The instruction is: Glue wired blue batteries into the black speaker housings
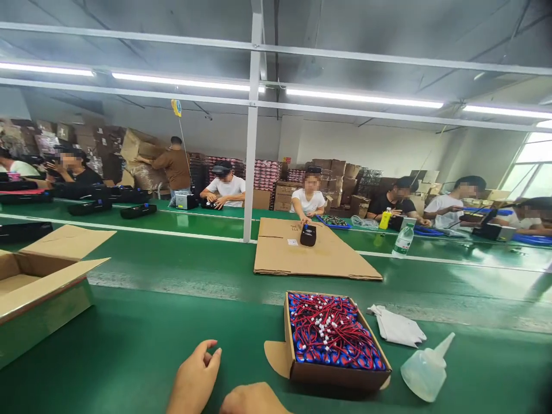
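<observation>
Both hands are low in the view, over the green table (142,339). My left hand (198,371) has its fingers curled, with thumb and forefinger a little apart and nothing between them. To its right, at the bottom edge, is my right hand (254,399); only its back shows and its fingers are hidden. Right of both hands sits an open cardboard box (336,376) full of blue cylindrical cells with red wires (332,328) and white connectors. Neither hand touches the box.
A white cloth (397,326) and a translucent squeeze bottle (425,371) lie right of the box. Flat cardboard (319,259) carries a black device (307,235), which a person across reaches toward. An open carton (47,299) stands left. A water bottle (403,238) stands farther back.
</observation>
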{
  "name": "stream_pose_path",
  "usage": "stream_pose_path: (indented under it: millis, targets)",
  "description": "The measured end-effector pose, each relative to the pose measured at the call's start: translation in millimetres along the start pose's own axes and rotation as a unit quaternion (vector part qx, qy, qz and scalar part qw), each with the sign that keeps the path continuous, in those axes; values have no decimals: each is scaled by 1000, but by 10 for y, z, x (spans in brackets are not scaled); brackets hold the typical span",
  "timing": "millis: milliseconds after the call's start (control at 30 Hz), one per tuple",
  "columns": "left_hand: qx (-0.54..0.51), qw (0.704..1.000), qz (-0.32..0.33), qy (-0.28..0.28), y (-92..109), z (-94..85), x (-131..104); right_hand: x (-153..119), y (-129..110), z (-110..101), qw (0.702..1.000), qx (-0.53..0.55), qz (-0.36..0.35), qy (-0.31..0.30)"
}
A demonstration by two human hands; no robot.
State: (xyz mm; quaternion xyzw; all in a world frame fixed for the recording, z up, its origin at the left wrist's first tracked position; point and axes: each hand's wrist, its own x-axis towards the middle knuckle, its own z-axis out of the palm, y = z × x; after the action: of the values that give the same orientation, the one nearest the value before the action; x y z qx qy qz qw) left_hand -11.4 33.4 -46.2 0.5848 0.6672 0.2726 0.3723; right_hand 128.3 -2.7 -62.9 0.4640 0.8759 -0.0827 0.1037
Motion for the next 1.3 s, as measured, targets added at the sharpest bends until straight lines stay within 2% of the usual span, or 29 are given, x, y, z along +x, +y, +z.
stream_pose_path:
  millis: [167,300,433,567,700,1133,1300]
  targets:
    - [9,996,89,-2,10,10,-107,-177,114,-52,991,106,-68,46]
    - [46,990,137,-2,-30,47,-150,-311,75,-117,976,189,-62,87]
    - [67,988,138,9,-56,77,-174,-352,68,-138,971,215,-46,93]
    - [87,987,131,32,-50,95,-206,-302,133,-23,961,247,-67,108]
    - [89,987,128,41,-50,104,-215,-251,162,30,965,241,-54,93]
    - [76,988,127,35,-75,104,-167,-210,161,-16,971,228,-45,59]
    - [67,989,129,34,-88,115,-155,-253,101,-127,973,227,-27,39]
